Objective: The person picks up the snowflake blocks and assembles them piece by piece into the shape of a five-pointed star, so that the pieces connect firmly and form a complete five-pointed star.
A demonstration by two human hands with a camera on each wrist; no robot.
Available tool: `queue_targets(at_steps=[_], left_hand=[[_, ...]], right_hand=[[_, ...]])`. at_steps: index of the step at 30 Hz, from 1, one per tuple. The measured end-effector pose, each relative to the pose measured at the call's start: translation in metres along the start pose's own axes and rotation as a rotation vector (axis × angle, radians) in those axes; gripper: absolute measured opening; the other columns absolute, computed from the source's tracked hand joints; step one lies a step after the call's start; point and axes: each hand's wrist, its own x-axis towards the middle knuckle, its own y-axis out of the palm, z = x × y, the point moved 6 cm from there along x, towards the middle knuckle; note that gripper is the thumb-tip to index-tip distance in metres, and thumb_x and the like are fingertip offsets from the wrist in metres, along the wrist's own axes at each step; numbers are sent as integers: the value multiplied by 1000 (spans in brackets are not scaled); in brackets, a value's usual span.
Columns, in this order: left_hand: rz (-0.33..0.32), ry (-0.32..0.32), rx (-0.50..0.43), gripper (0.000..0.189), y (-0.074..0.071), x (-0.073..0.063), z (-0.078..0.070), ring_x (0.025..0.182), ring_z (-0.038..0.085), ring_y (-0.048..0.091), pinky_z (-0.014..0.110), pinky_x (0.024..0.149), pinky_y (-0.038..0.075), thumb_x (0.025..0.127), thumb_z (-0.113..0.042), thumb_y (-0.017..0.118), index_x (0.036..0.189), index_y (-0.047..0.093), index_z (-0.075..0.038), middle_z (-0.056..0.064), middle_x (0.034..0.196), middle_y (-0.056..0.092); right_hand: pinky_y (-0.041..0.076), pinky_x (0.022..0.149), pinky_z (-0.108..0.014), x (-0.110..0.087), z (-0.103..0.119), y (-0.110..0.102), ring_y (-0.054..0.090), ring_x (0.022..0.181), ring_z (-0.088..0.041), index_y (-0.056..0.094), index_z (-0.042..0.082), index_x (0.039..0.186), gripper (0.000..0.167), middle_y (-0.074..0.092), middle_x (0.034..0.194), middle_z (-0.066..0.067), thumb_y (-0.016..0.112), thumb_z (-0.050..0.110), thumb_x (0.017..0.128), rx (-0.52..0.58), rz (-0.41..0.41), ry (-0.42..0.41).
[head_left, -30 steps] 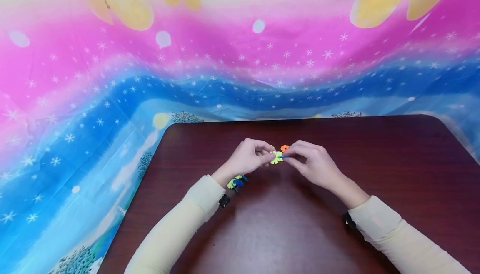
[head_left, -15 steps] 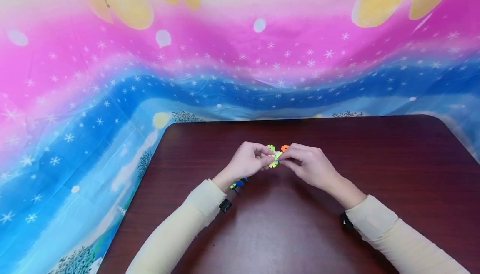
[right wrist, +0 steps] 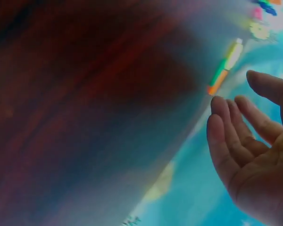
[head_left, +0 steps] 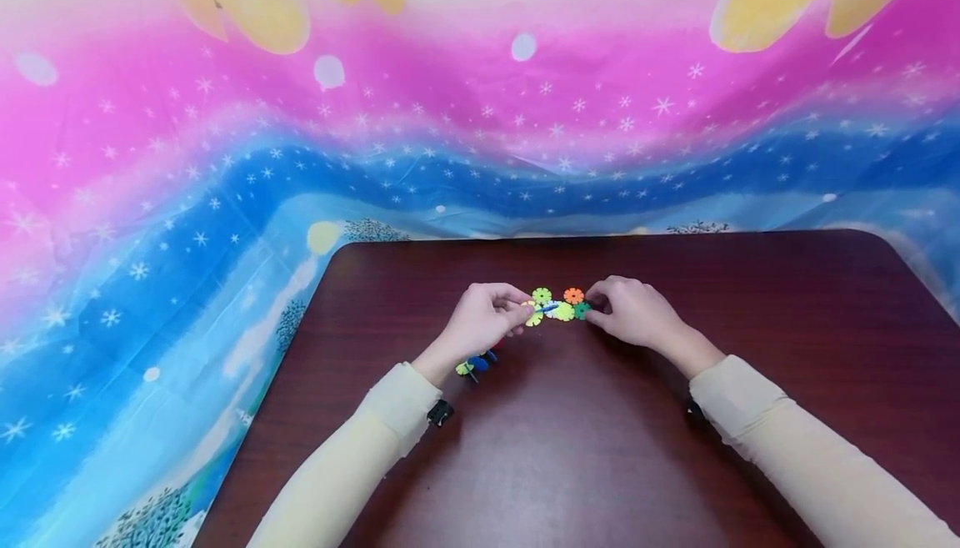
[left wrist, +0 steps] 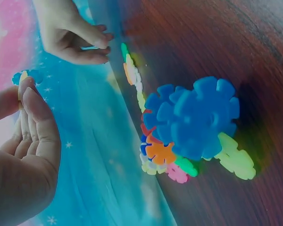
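Observation:
My left hand [head_left: 480, 314] pinches a yellow-green snowflake disc [head_left: 533, 316] between thumb and fingertips. A blue disc [left wrist: 36, 76] is slotted across it, seen edge-on in the head view. My right hand [head_left: 637, 313] holds nothing; its thumb and bent fingers stand apart in the right wrist view. Its fingertips are right beside a green disc [head_left: 581, 310] and an orange disc [head_left: 573, 295] lying on the table. Left of these lie another yellow-green disc [head_left: 564, 311] and a white one, partly covered by the blue disc in the head view.
A joined cluster of discs, with large blue ones [left wrist: 203, 117] and a yellow-green one [left wrist: 238, 157], stands by my left forearm. One more yellow-green disc [head_left: 542, 295] lies behind the held pair. The dark wooden table [head_left: 585, 448] meets a patterned cloth [head_left: 480, 114] at its back edge.
My hands were together at the yellow-green disc, the right pinching a blue disc against it. Now the right hand has let go and moved right; the left has drawn slightly left with the joined pair.

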Motion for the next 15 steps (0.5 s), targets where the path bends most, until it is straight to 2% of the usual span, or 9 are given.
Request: queue_targets(at_steps=[7,11,15], left_hand=[[-58,17,-66,17,-12,0,-3,84,44,72,55,79,60,98,-15,74,110,77,-3,5,88,76],[-86,27,-96,18,-18,1,-3,78,36,73,56,80,60,98,-13,74,111,76,-2,7,89,76],[-97,33,-109,17,-21,2,-3,75,31,73,53,79,61,98,-13,73,111,76,-2,7,90,76]], right_hand=[[57,74,-50,8,-7,12,66,84,-22,75,4,117,44,70,103,-9,83,37,89,-67,38,63],[57,71,-48,10,-8,16,64,83,-21,76,6,116,42,67,103,-9,83,37,89,-80,55,86],[55,71,-45,11,-9,20,61,80,-20,74,5,115,37,65,104,-9,81,33,92,-36,97,102]])
